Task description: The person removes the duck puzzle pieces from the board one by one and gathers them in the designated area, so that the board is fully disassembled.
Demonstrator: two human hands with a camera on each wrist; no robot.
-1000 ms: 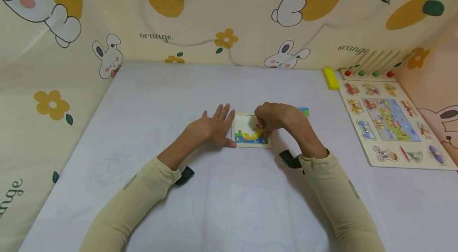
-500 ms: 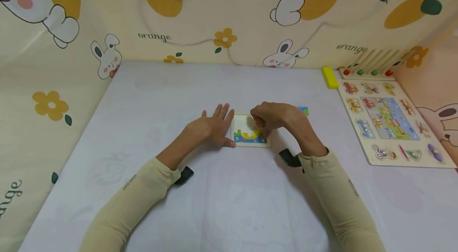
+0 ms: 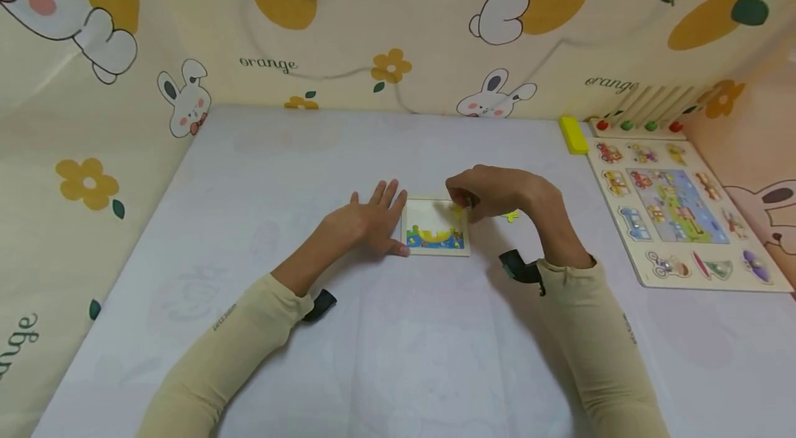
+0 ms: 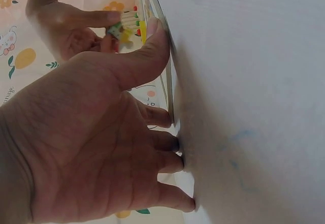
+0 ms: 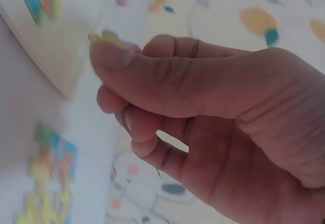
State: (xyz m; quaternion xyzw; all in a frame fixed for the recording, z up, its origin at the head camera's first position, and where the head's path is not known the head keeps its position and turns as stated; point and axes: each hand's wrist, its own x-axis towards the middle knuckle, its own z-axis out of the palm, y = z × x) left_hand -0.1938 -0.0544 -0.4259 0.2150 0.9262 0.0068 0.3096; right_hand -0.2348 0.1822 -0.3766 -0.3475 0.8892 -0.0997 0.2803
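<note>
A small puzzle board (image 3: 425,210) lies in front of me, with blue and yellow pieces (image 3: 435,239) fitted along its near side. My left hand (image 3: 373,222) rests at the board's left edge, fingers spread and straight, thumb at the near left corner. Over the board's right side, my right hand (image 3: 491,191) pinches a small puzzle piece (image 4: 119,31) between thumb and fingers. Yellow and green show on that piece; the fingers cover most of it. Loose puzzle pieces (image 5: 53,176) lie to the right of the board, partly hidden under the right hand in the head view.
At the right stands a larger wooden picture board (image 3: 684,217) with vehicle pieces. Behind it is a rack of pegs with red and green beads (image 3: 640,127). A yellow block (image 3: 573,135) lies beside them. A printed cloth wall (image 3: 348,30) closes off the back.
My right hand has risen from the board's near right part and moved right and away, holding the piece. A yellow loose piece now shows below its wrist. The left hand stays put.
</note>
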